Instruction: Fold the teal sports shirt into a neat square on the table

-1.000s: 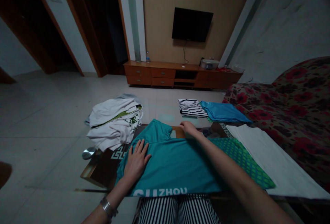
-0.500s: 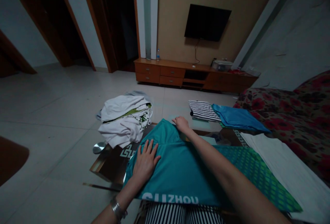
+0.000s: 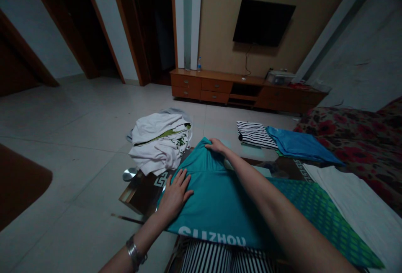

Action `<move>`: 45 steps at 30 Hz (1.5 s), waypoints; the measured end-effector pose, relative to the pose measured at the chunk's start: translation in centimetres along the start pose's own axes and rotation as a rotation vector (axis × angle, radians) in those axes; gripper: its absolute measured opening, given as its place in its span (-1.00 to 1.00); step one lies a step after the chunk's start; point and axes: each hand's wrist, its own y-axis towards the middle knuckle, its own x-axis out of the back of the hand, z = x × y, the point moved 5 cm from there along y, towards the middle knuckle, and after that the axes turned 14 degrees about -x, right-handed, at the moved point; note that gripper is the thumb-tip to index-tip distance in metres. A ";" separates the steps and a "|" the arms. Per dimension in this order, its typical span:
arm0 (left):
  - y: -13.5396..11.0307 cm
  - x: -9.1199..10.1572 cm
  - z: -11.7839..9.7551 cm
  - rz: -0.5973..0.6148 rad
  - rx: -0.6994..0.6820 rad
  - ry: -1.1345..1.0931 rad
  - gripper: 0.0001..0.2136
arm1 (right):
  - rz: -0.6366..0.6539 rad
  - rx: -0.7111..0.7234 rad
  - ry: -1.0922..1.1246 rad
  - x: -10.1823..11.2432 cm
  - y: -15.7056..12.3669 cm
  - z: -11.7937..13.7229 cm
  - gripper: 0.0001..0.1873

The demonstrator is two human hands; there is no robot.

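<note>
A teal shirt (image 3: 220, 202) with white lettering lies spread on a low glass table (image 3: 138, 191). My left hand (image 3: 175, 194) rests flat on its left side, fingers stretched out. My right hand (image 3: 216, 145) reaches to the far end of the shirt and pinches the sleeve edge there. A green patterned cloth (image 3: 320, 218) lies under the shirt on the right. Striped fabric (image 3: 216, 258) shows at the near edge.
A heap of white clothes (image 3: 161, 141) sits at the table's far left. A folded striped garment (image 3: 255, 134) and a folded blue one (image 3: 298, 144) lie at the far right. White cloth (image 3: 354, 210) and a floral sofa (image 3: 354, 139) are on the right. A wooden TV cabinet (image 3: 238, 91) stands behind.
My right hand has drawn the sleeve's far edge leftward and a little further away. My left hand stays flat on the shirt. The camera view has shifted.
</note>
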 end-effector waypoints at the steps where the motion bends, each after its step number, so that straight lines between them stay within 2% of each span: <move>1: -0.3 0.0 0.5 0.011 0.001 0.005 -0.52 | 0.022 0.018 0.034 0.2 -0.3 0.1 -0.74; 7: -0.8 0.0 1.4 0.048 -0.002 0.014 -0.51 | 0.115 0.128 0.207 2.2 -2.6 1.6 -0.77; 11: -0.8 -0.1 1.2 0.007 0.004 0.000 -0.53 | 0.075 0.271 0.273 4.8 -5.7 3.3 -0.75; 14: -0.8 0.0 1.1 -0.028 0.010 -0.010 -0.57 | 0.037 0.456 0.245 5.8 -10.8 4.1 -0.70; 16: -0.9 0.3 1.0 -0.042 0.018 -0.012 -0.59 | 0.061 0.577 0.133 5.1 -15.4 3.9 -0.66; 20: -0.9 0.9 0.7 -0.033 0.030 -0.035 -0.66 | 0.275 0.798 -0.226 1.8 -24.6 1.3 -0.70; 22: -1.0 1.1 0.7 -0.038 0.038 -0.046 -0.68 | 0.348 0.788 -0.304 0.9 -26.9 -0.9 -0.74; 25: -1.2 1.3 1.0 -0.079 0.053 -0.053 -0.69 | 0.260 0.577 -0.222 1.3 -25.9 -4.2 -0.79; 27: -1.4 1.2 1.3 -0.098 0.072 -0.058 -0.69 | 0.127 0.375 -0.108 2.0 -23.5 -6.4 -0.79; 29: -1.5 1.0 1.5 -0.107 0.091 -0.063 -0.69 | 0.050 0.180 0.043 1.9 -20.9 -8.1 -0.75; 33: -1.6 0.9 1.8 -0.137 0.114 -0.085 -0.70 | 0.079 -0.100 0.368 -0.6 -17.5 -9.1 -0.63; 35: -1.7 0.8 2.0 -0.151 0.126 -0.098 -0.70 | -0.005 -0.157 0.421 -1.7 -16.8 -8.6 -0.63; 39: -1.7 0.7 2.2 -0.133 0.113 -0.117 -0.73 | -0.235 -0.176 0.372 -2.9 -16.7 -7.4 -0.71; 43: -2.1 1.1 2.7 -0.131 0.097 -0.115 -0.74 | -0.350 -0.205 0.247 -3.4 -17.3 -7.3 -0.64; 45: -2.4 1.5 3.1 -0.132 0.103 -0.107 -0.74 | -0.360 -0.195 0.179 -3.1 -17.8 -7.4 -0.60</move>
